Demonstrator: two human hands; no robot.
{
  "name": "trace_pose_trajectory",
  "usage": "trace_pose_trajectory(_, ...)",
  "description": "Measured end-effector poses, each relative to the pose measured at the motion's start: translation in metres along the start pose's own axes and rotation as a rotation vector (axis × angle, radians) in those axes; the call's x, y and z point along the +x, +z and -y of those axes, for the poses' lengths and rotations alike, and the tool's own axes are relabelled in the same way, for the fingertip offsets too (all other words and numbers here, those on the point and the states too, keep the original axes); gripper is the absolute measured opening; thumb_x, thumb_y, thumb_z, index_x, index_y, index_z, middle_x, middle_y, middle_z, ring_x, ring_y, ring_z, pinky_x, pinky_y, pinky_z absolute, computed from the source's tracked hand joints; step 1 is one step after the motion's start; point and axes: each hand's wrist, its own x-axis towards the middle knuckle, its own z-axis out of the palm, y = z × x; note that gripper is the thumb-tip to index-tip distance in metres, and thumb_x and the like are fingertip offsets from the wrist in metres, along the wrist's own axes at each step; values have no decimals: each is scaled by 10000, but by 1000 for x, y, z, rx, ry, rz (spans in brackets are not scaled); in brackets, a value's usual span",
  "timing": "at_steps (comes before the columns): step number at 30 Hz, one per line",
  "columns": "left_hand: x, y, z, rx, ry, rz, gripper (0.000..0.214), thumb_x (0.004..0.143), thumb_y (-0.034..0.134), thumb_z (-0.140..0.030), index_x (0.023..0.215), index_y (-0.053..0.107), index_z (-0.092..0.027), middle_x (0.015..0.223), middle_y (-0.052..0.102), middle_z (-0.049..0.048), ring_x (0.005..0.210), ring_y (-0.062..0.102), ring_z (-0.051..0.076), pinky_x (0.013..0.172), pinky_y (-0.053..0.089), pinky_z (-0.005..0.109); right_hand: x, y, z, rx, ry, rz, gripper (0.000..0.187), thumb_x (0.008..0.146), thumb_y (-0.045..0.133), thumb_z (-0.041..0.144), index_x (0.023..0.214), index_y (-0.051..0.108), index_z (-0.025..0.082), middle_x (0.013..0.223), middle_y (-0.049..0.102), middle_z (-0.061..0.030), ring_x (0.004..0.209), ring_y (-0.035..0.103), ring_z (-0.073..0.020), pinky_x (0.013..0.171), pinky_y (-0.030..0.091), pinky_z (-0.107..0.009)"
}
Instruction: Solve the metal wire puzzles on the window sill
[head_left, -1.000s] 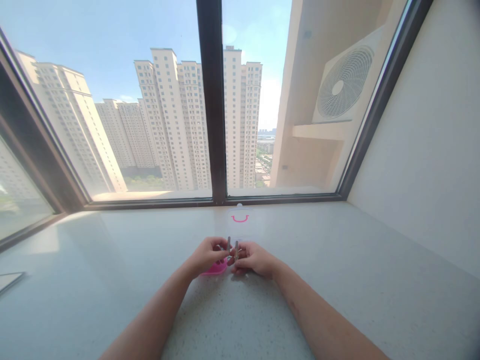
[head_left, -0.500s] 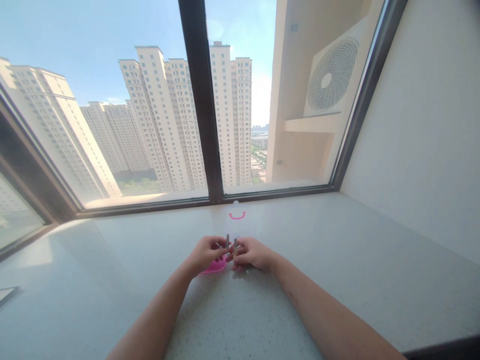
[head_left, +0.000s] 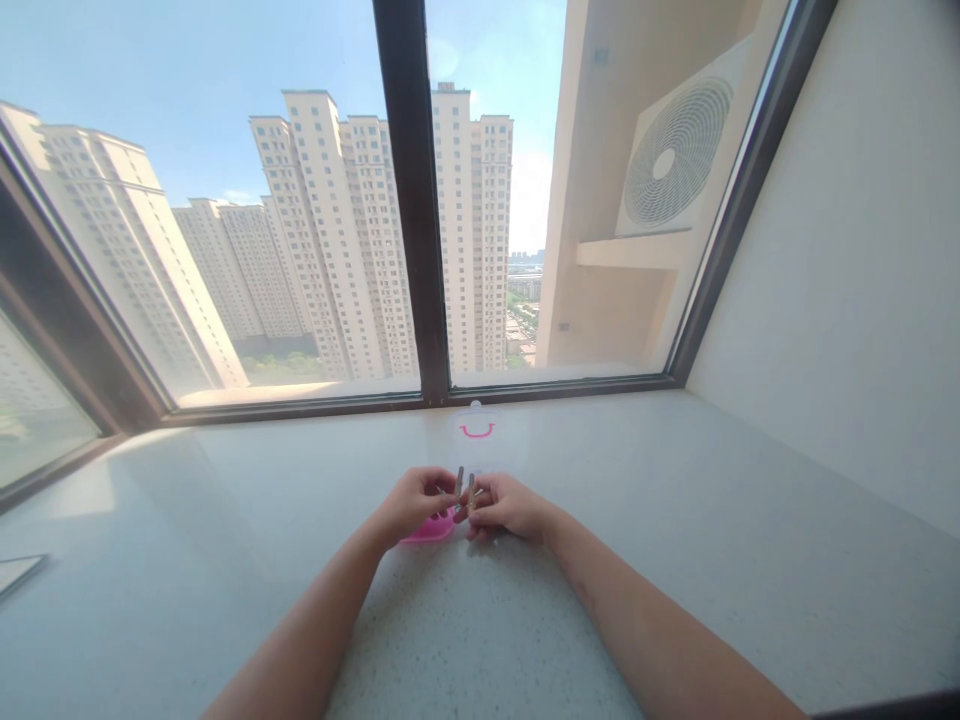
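My left hand [head_left: 420, 500] pinches a thin metal rod [head_left: 460, 480] that stands almost upright, leaning slightly right. Opposite it, my right hand [head_left: 506, 505] is closed on a second thin metal rod [head_left: 471, 490], also upright. The two rods are side by side with a narrow gap at their tops; their lower ends are partly behind my fingers, and their exact kind is too small to tell. Partly covered by my left hand, a pink plastic tray [head_left: 429, 530] rests on the pale speckled counter [head_left: 480, 630].
Behind my hands lies a clear plastic lid with a pink handle [head_left: 478, 431]. A flat white item with a dark edge [head_left: 21, 572] is at the far left. Dark window frames [head_left: 431, 390] bound the counter at the back, and a white wall [head_left: 847, 300] at the right.
The rod in my left hand has shifted slightly right and tilts a little more, nearer the other rod's top. The view has turned slightly; my right hand keeps its hold.
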Motion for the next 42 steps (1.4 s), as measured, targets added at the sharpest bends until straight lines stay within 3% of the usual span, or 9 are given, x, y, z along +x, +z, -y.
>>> trace_pose_trajectory(16, 0, 7, -14, 84, 44, -87, 188, 656, 674, -295, 747, 633, -136, 624, 637, 28, 538, 595, 140, 493, 429, 227, 1, -11, -6, 60, -39, 42, 431, 628, 740, 214, 1013, 576, 112, 960, 660, -127, 687, 649, -146, 610, 502, -236)
trace_pose_trajectory(22, 0, 6, -21, 24, 110, -243, 113, 641, 630, -222, 712, 603, -137, 613, 603, 4, 508, 572, 116, 481, 424, 218, 1, -12, -8, 117, -45, 16, 433, 617, 766, 220, 1010, 626, 101, 1008, 651, -140, 760, 657, -168, 671, 510, -248)
trace_pose_trajectory(28, 6, -3, -14, 22, 76, -312, 143, 613, 631, -229, 719, 603, -138, 653, 596, 8, 486, 546, 105, 428, 383, 202, 5, -12, -10, 139, -27, -37, 435, 587, 792, 228, 974, 645, 93, 936, 668, -125, 728, 652, -155, 670, 510, -246)
trace_pose_trajectory(42, -3, -3, -16, -365, -12, -678, 281, 583, 651, -264, 835, 589, -157, 730, 539, -14, 529, 498, 66, 494, 400, 202, 2, -12, -10, 208, -97, -71, 389, 639, 759, 257, 977, 647, 100, 859, 661, -97, 644, 616, -112, 559, 456, -195)
